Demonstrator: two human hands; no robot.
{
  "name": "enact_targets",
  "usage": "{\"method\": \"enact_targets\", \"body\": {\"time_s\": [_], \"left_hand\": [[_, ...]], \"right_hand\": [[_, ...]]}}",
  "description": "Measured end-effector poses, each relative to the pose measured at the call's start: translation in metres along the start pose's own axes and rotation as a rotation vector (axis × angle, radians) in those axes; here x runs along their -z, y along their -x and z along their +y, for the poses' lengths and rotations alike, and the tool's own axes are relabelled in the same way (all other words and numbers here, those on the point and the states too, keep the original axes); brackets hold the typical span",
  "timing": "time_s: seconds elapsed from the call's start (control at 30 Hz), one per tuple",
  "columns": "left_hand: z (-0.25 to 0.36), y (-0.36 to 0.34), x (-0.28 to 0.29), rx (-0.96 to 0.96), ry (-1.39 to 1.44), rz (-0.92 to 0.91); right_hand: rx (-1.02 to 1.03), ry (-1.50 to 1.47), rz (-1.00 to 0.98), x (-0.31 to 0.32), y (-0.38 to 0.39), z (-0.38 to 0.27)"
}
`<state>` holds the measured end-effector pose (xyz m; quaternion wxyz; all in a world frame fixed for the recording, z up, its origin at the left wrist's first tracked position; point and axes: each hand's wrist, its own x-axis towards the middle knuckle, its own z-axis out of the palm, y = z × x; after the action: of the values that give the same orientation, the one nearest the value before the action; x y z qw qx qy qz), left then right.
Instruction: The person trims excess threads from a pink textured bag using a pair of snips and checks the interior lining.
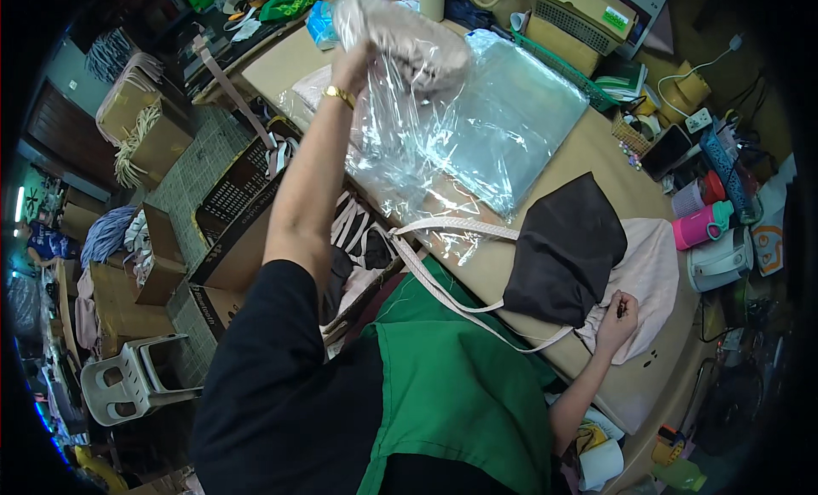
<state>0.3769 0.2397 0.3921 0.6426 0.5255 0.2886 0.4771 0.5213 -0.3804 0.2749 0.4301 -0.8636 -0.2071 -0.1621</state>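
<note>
At the far side of the table, my left hand [352, 67] is closed on a pale pink cloth bundle [417, 48]. Clear plastic [383, 112] hangs around and below this bundle; I cannot tell whether it encloses it. My right hand [619, 320] rests at the right, fingers curled round small dark pieces [621, 309]. Under and beside it lies a pale pink cloth [652, 278], partly covered by a dark brown cloth bag [567, 252]. Pale straps [443, 303] run from the bag toward my green apron. Several more dark bits [651, 359] lie near the right wrist.
A stack of clear plastic bags [520, 112] lies mid-table. A green basket [567, 73], pink bottle [703, 226] and white kettle [720, 261] line the far right edge. Boxes of cloth and straps [362, 248] stand against the table's left side; a plastic chair [136, 380] is farther left.
</note>
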Motion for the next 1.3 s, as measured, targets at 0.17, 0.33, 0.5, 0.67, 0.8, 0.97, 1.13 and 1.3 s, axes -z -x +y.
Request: {"method": "enact_targets", "body": {"time_s": [0.17,0.33,0.5,0.67,0.8,0.97,1.13,1.3], "left_hand": [[0.122,-0.025,0.011,-0.343,-0.235,-0.159],[0.235,-0.024,0.047,-0.345,-0.086,-0.331],[0.231,-0.027,0.098,-0.145,0.037,-0.461],[0.044,-0.053,0.153,0.284,-0.074,-0.222],[-0.054,-0.045,0.173,0.459,0.068,-0.152],[0.017,-0.056,0.142,-0.324,-1.971,0.397],[0.044,0.087,0.034,-0.364,-0.620,-0.399],[-0.017,0.295,-0.078,0.202,-0.725,-1.294]], "right_hand": [[-0.013,-0.015,-0.016,0.001,-0.001,-0.007],[-0.032,-0.008,-0.007,0.002,0.002,-0.002],[-0.022,0.019,0.007,0.002,0.003,-0.002],[-0.023,-0.021,-0.034,0.005,0.000,-0.008],[-0.003,0.021,-0.048,0.016,-0.007,-0.001],[-0.147,0.001,-0.039,0.040,-0.027,0.022],[-0.168,-0.054,-0.020,0.029,-0.028,0.031],[-0.257,0.034,0.146,0.020,-0.020,0.018]]}}
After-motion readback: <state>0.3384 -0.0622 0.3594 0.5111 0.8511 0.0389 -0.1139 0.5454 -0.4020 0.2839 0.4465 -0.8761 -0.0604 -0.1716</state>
